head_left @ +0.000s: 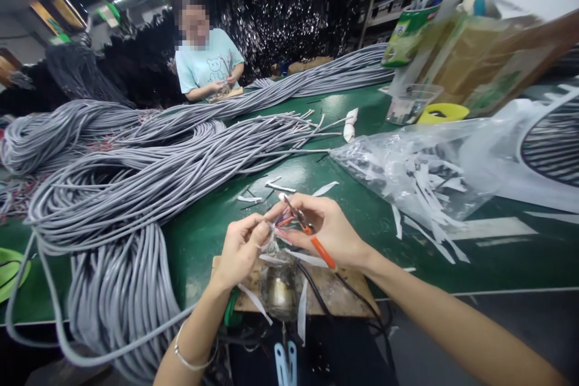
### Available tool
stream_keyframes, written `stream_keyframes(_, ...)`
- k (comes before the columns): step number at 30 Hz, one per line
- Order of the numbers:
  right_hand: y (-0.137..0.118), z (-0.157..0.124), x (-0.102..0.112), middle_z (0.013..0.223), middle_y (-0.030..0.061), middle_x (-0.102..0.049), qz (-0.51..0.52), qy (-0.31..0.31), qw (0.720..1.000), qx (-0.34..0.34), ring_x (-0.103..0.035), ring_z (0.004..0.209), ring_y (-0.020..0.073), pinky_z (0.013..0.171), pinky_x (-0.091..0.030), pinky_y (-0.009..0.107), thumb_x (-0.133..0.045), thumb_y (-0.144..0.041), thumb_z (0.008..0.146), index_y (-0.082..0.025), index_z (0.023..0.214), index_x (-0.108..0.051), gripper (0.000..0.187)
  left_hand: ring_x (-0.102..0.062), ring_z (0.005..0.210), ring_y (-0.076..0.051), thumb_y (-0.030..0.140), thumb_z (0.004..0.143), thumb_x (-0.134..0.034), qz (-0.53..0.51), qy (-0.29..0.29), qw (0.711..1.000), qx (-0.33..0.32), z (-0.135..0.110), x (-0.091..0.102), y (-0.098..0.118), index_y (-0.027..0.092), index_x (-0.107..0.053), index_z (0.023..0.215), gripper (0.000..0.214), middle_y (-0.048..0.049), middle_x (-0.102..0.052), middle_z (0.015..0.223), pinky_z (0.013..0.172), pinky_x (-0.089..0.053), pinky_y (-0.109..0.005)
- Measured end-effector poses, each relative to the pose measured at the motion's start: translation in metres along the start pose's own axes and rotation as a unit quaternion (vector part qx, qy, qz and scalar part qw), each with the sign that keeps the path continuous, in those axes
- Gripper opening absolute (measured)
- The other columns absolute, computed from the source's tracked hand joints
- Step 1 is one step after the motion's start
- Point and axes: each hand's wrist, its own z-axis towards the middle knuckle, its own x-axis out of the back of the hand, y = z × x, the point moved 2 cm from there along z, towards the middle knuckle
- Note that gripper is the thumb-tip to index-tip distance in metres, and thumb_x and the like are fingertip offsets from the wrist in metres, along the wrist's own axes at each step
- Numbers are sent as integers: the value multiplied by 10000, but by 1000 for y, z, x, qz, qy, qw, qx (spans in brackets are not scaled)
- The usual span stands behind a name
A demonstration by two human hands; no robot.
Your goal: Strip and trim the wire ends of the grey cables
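Note:
My left hand (240,248) pinches the stripped end of a grey cable (136,338), where thin coloured wires (284,219) fan out. That cable runs down and left past my left wrist. My right hand (329,228) grips a small orange-handled cutter (316,242). Its metal tip (286,200) points up and left, beside the coloured wires. Both hands hover over a small wooden block (337,292) at the near edge of the green table (380,211). A clear pot (278,292) stands on that block, below my hands.
A big pile of grey cables (136,175) covers the table's left half. A clear plastic bag with white strips (420,172) lies to the right, next to a yellow bowl (442,113) and a clear tub (409,104). A person in a light blue shirt (205,63) works at the far side.

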Motion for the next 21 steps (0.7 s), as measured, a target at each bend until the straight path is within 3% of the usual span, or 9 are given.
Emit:
stream_keyframes(4, -1, 1, 3, 836, 65, -630, -20, -2, 999, 25, -559, 766, 174, 714, -454, 306, -678, -330, 705, -168, 709, -537, 215, -241, 438, -55, 562, 793, -513, -31, -26, 999, 21, 1, -1, -2, 137, -497, 630, 455, 43, -343, 510, 410, -222, -203)
stream_keyframes(8, -5, 2, 4, 865, 72, -638, -29, -15, 995, 96, -565, 806, 178, 785, -438, 337, -642, -342, 743, -182, 682, -486, 232, -219, 407, -44, 578, 760, -549, -86, -68, 993, 38, 1, -4, -3, 151, -441, 568, 481, 54, -325, 474, 397, -204, -206)
stream_keyframes(11, -4, 2, 3, 792, 56, -617, -44, -1, 991, 129, -554, 737, 159, 726, -444, 309, -657, -343, 742, -185, 662, -478, 251, -222, 402, -43, 580, 749, -563, -108, -85, 990, 41, 1, -4, -4, 156, -417, 529, 499, 50, -326, 466, 391, -194, -208)
stream_keyframes(15, 1, 2, 2, 666, 13, -543, -37, 45, 991, 124, -498, 618, 133, 599, -430, 268, -700, -431, 697, -185, 642, -492, 327, -238, 390, -46, 632, 729, -539, -87, -77, 992, 49, 5, -2, -6, 155, -427, 505, 539, 50, -326, 451, 381, -203, -208)
stream_keyframes(18, 3, 5, 3, 623, -11, -499, -50, 71, 991, 100, -466, 592, 119, 591, -431, 252, -699, -485, 673, -184, 618, -482, 375, -385, 433, -77, 577, 771, -529, 10, -12, 1000, 8, 4, 2, 0, 136, -549, 602, 472, 23, -443, 488, 429, -328, -213)
stream_keyframes(21, 6, 10, 7, 625, -15, -481, -93, 97, 988, 74, -458, 597, 114, 591, -432, 231, -710, -519, 632, -183, 591, -463, 419, -576, 735, -151, 421, 819, -554, 153, 165, 971, -83, -16, 10, 17, 149, -634, 806, 283, -38, -627, 765, 699, -468, -271)
